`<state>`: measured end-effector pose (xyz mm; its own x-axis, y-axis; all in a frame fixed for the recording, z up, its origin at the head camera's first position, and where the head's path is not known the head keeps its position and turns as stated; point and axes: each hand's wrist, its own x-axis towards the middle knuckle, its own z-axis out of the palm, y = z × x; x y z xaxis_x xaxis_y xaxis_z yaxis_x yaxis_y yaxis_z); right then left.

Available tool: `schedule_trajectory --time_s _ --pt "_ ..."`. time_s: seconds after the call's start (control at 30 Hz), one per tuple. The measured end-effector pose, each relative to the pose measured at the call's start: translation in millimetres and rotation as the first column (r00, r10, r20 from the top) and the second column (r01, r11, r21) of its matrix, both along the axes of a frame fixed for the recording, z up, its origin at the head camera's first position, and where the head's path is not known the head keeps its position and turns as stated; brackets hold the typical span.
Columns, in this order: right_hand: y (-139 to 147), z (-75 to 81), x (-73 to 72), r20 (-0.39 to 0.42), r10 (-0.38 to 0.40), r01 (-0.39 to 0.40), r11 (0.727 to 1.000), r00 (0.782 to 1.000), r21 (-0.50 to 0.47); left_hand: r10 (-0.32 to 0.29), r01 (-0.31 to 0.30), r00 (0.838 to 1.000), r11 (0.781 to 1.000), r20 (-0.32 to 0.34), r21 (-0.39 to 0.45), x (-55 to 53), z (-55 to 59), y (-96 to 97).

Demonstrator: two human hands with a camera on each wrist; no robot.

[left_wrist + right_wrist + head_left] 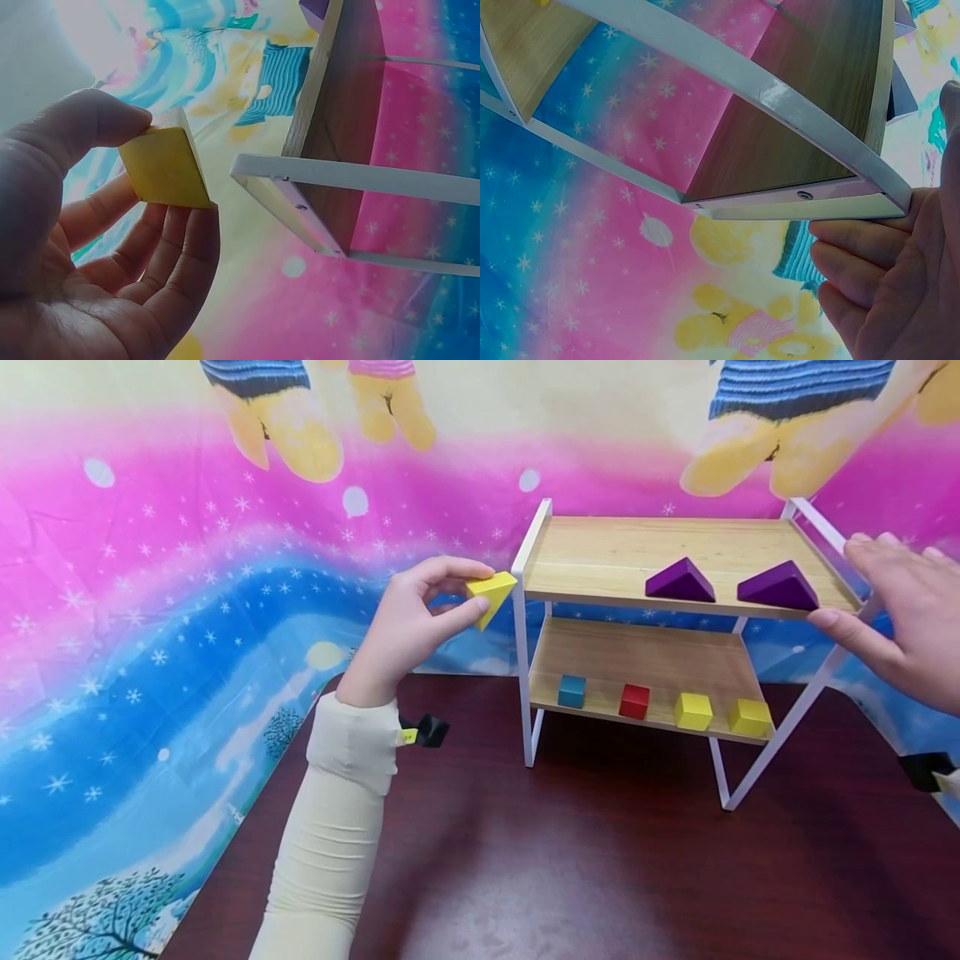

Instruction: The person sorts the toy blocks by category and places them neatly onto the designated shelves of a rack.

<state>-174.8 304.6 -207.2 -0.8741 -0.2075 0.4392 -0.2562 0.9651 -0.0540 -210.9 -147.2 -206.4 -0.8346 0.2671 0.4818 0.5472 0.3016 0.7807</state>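
Observation:
In the head view my left hand [420, 622] pinches a yellow triangular block [491, 593] between thumb and fingers, in the air just left of a two-tier shelf [585, 547]. The left wrist view shows a flat yellow face of this block [166, 166], with the thumb on top and fingertips below. My right hand [911, 610] lies with extended fingers at the shelf's white right side frame [821, 527]. Its thumb tip is close to a purple triangular block [780, 587] on the top board. A second purple triangular block [681, 581] stands left of that one.
On the lower board stand a blue cube [572, 691], a red cube [634, 701], a yellow cube [693, 712] and another yellow cube [749, 717] along the front edge. The shelf stands on a dark red-brown table [540, 860]. Behind hangs a colourful printed cloth [187, 568].

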Motion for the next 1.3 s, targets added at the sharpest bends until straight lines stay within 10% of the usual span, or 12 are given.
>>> schedule_trajectory --time_s 1.3 --pt "1 -1.0 -0.2 0.021 -0.015 0.015 1.000 1.000 0.014 -0.095 0.081 0.991 0.987 -0.092 -0.138 -12.7 28.6 35.4"
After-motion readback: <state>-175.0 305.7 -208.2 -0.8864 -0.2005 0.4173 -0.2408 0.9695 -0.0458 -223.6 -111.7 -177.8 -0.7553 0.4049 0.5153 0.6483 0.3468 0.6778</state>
